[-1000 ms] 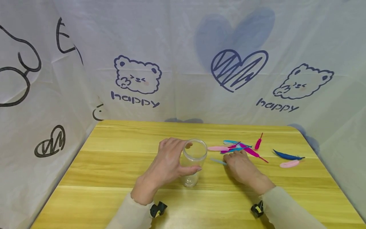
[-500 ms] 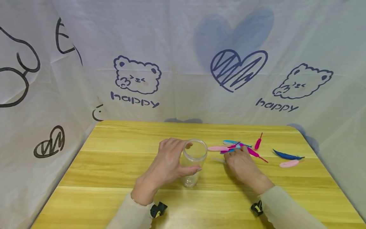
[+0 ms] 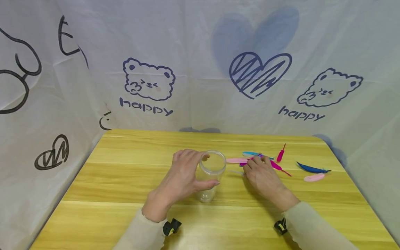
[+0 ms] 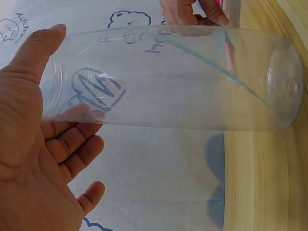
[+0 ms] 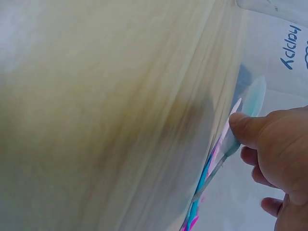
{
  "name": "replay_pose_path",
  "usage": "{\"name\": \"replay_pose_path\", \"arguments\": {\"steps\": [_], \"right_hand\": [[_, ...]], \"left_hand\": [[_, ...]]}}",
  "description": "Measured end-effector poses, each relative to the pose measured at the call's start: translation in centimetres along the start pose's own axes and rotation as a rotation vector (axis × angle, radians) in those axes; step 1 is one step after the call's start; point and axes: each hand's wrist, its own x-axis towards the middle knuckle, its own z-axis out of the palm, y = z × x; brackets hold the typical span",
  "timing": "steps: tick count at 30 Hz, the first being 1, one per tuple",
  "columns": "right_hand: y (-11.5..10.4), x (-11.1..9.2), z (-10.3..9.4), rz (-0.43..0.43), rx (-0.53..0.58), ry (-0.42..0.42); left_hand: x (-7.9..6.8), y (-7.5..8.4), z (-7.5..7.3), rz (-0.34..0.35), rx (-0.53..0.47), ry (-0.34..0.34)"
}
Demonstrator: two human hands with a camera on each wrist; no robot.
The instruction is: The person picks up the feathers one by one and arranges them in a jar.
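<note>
My left hand grips a clear plastic jar near its open rim, thumb on the near side. The jar stands upright on the table. In the left wrist view, a thin pale teal strip shows slantwise through the wall of the jar. To the right of the jar, my right hand pinches a pale aqua feather between thumb and fingers, close over the table. Just beyond those fingers lies a loose pile of feathers, with a pale pink feather and a magenta feather showing; the hand hides part of it.
A short magenta feather lies behind the pile. Farther right are a dark blue feather and a light pink feather. White printed cloth hangs behind the wooden table and along its sides.
My right hand has shifted slightly and its fingers have lifted a little, tilting the pale aqua feather. The left hand and jar stay in place; the head view has tipped slightly.
</note>
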Motion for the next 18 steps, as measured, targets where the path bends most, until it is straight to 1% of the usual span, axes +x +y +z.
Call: {"name": "replay_pose_path", "arguments": {"steps": [6,12,18], "right_hand": [[-0.1,0.2,-0.3,-0.009,-0.015,0.008],[-0.2,0.7,-0.8,-0.012,-0.003,0.056],[-0.4,0.9,-1.3,-0.022,-0.003,0.078]], "left_hand": [[0.0,-0.1,-0.1,0.004,-0.013,0.009],[0.0,-0.1,-0.2,-0.010,-0.009,-0.004],[0.0,-0.2,-0.3,-0.005,-0.010,-0.001]]}}
